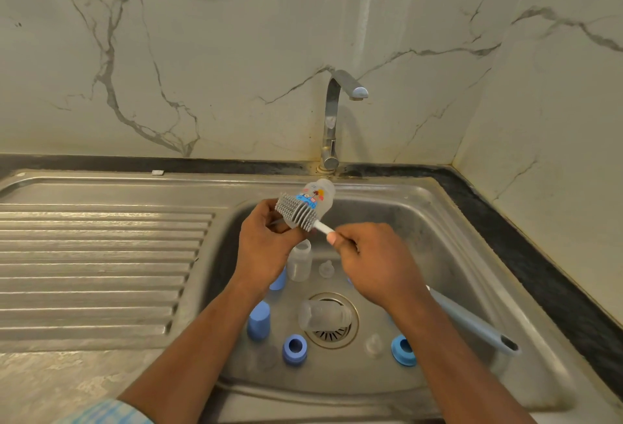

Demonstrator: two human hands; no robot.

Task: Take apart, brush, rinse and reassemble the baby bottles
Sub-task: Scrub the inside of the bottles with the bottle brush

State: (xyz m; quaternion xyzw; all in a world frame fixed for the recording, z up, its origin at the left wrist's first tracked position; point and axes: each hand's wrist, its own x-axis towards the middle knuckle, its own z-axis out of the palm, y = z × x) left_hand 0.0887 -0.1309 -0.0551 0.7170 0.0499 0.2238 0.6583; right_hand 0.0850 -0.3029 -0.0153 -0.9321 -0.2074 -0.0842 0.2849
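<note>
My left hand [266,238] grips a clear baby bottle [322,199] with a colourful print, held over the sink. My right hand [371,261] holds the white handle of a grey silicone bottle brush [296,211], whose head lies against the outside of that bottle. Down in the steel sink [472,241] a second clear bottle [300,261] stands upright and a third [323,317] lies on the drain. Blue caps [259,320], blue screw rings [295,349] and clear teats [326,268] are scattered on the sink floor.
A chrome tap [332,120] stands behind the sink, with no water seen running. A ribbed steel drainboard [94,265] stretches to the left. The brush's blue handle end [472,322] reaches past my right wrist towards the sink's right wall. Marble walls close the back and right.
</note>
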